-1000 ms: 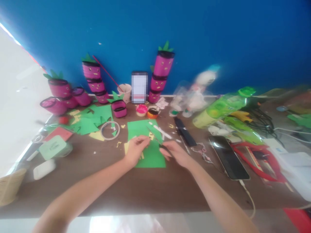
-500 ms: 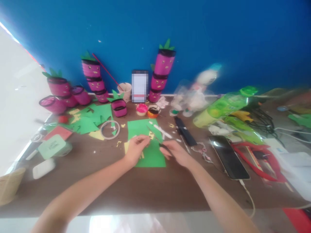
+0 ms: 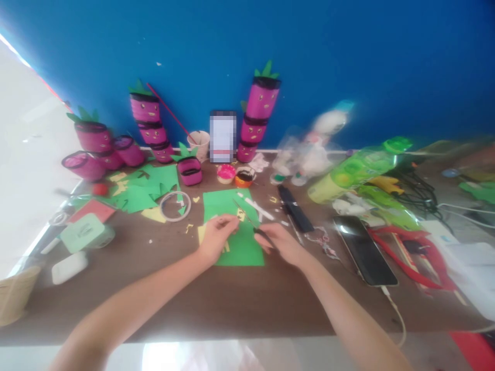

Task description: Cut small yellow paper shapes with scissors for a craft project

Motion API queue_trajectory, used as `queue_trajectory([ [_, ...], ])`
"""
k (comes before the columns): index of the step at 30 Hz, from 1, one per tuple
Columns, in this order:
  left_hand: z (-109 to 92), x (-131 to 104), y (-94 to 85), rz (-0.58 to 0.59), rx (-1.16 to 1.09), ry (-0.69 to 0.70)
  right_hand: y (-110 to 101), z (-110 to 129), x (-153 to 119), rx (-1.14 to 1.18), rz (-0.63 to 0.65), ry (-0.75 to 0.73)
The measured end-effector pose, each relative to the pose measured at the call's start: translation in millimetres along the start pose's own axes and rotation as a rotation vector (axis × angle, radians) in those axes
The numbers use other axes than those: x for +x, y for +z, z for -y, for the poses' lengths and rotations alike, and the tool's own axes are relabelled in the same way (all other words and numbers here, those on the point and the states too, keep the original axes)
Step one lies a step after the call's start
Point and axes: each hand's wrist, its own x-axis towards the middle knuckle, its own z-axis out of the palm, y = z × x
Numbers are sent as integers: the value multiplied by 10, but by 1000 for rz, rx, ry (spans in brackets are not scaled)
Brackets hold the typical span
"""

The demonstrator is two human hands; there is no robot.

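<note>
The right hand (image 3: 279, 241) grips dark-handled scissors (image 3: 257, 232), the left hand (image 3: 218, 234) a small yellow scrap (image 3: 240, 215), seemingly dark-marked.

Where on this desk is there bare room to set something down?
A broad bare patch of brown desk lies between the left forearm and right forearm, nearer than the green sheet. Another lies between the white case and left forearm. It is crowded along the blue wall, with purple figures, and at right, around the green bottle and dark phone.

Right, a black rectangular smartphone (image 3: 365, 251) (thin pale cable (image 3: 385, 294) attached) lies nearer than a green plastic bottle (image 3: 353, 172); left, a white rounded case (image 3: 69, 268).
</note>
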Motion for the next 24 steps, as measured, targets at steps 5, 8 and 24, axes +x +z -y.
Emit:
queue_trajectory([
  [5, -8, 2, -1, -8, -24, -16, 10, 17, -5, -1, -37, 51],
  [8, -5, 5, -3, -9, -40, -20, 8, 8, -1, -2, -36, 52],
  [24, 12, 9, -6, -14, -78, -24, 17, -40, 13, 45, -47, 39],
])
